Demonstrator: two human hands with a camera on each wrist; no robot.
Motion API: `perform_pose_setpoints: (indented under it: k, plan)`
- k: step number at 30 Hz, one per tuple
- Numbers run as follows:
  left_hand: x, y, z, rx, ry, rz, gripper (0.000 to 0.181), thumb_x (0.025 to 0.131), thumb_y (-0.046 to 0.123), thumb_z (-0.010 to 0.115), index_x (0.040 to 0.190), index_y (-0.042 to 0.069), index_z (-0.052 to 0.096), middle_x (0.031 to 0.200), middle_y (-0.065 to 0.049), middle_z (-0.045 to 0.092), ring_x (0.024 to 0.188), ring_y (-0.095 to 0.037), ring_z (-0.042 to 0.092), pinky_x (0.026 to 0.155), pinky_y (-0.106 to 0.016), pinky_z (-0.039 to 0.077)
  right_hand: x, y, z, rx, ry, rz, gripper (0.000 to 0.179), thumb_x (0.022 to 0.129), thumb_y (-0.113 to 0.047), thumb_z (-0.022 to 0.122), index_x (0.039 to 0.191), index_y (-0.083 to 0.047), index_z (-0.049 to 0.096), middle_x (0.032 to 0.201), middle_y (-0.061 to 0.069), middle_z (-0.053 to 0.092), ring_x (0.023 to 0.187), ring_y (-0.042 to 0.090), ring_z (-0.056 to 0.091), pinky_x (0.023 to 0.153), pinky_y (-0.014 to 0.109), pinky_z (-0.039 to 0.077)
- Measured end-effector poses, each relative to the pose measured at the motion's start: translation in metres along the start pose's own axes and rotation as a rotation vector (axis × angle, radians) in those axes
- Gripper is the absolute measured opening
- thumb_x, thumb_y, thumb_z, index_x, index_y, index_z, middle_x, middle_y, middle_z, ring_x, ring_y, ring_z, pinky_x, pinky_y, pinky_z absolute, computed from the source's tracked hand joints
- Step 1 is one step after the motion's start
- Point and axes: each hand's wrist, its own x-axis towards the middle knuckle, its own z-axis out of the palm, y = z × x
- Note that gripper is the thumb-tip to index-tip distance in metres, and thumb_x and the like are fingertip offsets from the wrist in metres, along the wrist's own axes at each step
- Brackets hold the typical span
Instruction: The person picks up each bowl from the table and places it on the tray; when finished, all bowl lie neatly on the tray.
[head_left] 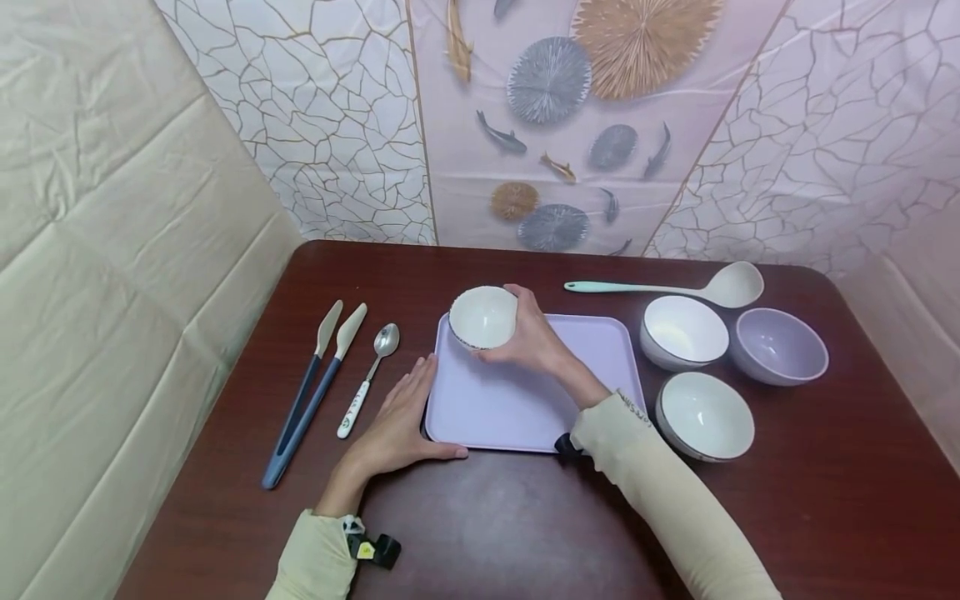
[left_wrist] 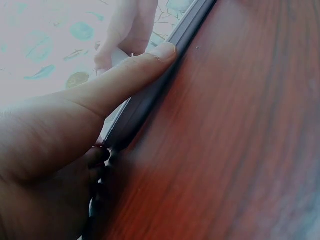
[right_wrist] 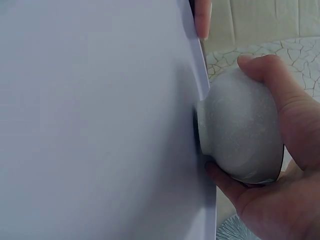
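Observation:
My right hand (head_left: pixel 531 333) grips a small white bowl (head_left: pixel 483 317) by its right side, thumb and fingers spread around the wall. The bowl is upright at the back left corner of a lilac rectangular tray (head_left: pixel 510 408). In the right wrist view, the foot of the bowl (right_wrist: pixel 240 125) is right at the tray's surface, close to its rim. My left hand (head_left: pixel 397 425) rests at the tray's front left corner, fingers straight along the left side. Its thumb lies against the front edge of the tray (left_wrist: pixel 145 107) in the left wrist view.
Left of the tray lie a metal spoon (head_left: pixel 367 383) with a white handle and blue tongs (head_left: pixel 300 417) with pale tips. To the right stand a white bowl (head_left: pixel 684 333), a lilac bowl (head_left: pixel 780 346) and another white bowl (head_left: pixel 705 417). A ladle (head_left: pixel 731 286) lies behind them.

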Motion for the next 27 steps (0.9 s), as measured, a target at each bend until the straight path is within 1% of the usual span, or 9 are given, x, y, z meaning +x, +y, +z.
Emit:
perform_pose_setpoints:
  k: [8,11,13,15,18,20,24,27]
  plan:
    - [0.002,0.004,-0.001,0.002,0.001,0.01,0.132,0.068,0.064,0.08,0.157,0.004,0.004,0.162,-0.013,0.009,0.149,-0.025,0.003,0.118,-0.044,0.008,-0.001,0.005,-0.001,-0.001,-0.001,0.014,0.118,0.059,-0.033,0.094,0.148,-0.002,0.023,0.141,0.016,0.037,0.118,0.027,0.05,0.1,0.042,0.042]
    - [0.002,0.005,-0.002,0.0,0.0,0.007,0.132,0.067,0.064,0.081,0.157,0.004,0.004,0.163,-0.013,0.009,0.149,-0.025,0.003,0.118,-0.044,0.008,-0.002,0.005,-0.002,-0.007,-0.019,0.006,0.119,0.061,-0.032,0.094,0.148,-0.001,0.02,0.143,0.017,0.033,0.12,0.027,0.048,0.101,0.042,0.041]
    - [0.003,0.005,-0.002,0.003,-0.006,0.001,0.132,0.067,0.064,0.081,0.157,0.004,0.004,0.163,-0.012,0.008,0.149,-0.024,0.002,0.118,-0.044,0.007,-0.002,0.004,-0.003,-0.026,-0.037,-0.007,0.122,0.06,-0.033,0.094,0.149,0.0,0.017,0.145,0.019,0.03,0.123,0.029,0.046,0.103,0.042,0.04]
    - [0.003,0.006,-0.002,0.005,-0.013,-0.003,0.132,0.068,0.064,0.08,0.157,0.005,0.003,0.163,-0.011,0.007,0.149,-0.023,0.002,0.118,-0.044,0.007,-0.004,0.002,-0.005,-0.064,-0.04,-0.018,0.128,0.059,-0.038,0.094,0.151,-0.001,0.013,0.146,0.021,0.027,0.126,0.031,0.042,0.104,0.043,0.038]
    - [0.003,0.005,-0.002,0.009,-0.014,-0.001,0.132,0.068,0.064,0.08,0.157,0.004,0.004,0.163,-0.011,0.007,0.149,-0.023,0.002,0.118,-0.044,0.007,-0.006,-0.003,-0.009,-0.126,-0.021,-0.015,0.136,0.055,-0.046,0.094,0.153,-0.005,0.009,0.146,0.022,0.026,0.13,0.034,0.038,0.104,0.048,0.038]
    - [0.003,0.005,-0.001,0.013,-0.01,0.003,0.131,0.068,0.064,0.08,0.157,0.004,0.004,0.163,-0.012,0.007,0.149,-0.024,0.002,0.118,-0.044,0.007,-0.007,-0.007,-0.01,-0.153,-0.007,-0.002,0.138,0.054,-0.051,0.093,0.154,-0.007,0.008,0.146,0.022,0.028,0.132,0.034,0.035,0.103,0.049,0.039]
    - [0.001,0.004,0.0,0.023,-0.001,0.002,0.131,0.068,0.065,0.08,0.157,0.004,0.005,0.163,-0.012,0.008,0.149,-0.024,0.003,0.118,-0.044,0.008,-0.008,-0.009,-0.012,-0.159,-0.009,0.031,0.136,0.057,-0.053,0.091,0.154,-0.009,0.006,0.147,0.022,0.028,0.136,0.033,0.032,0.104,0.049,0.039]
    - [0.0,0.004,0.002,0.019,0.0,-0.001,0.131,0.068,0.064,0.08,0.157,0.004,0.005,0.163,-0.011,0.008,0.149,-0.023,0.003,0.118,-0.045,0.008,-0.012,-0.012,-0.018,-0.125,-0.001,0.054,0.13,0.063,-0.053,0.088,0.154,-0.007,0.008,0.148,0.021,0.03,0.136,0.03,0.034,0.106,0.047,0.037]
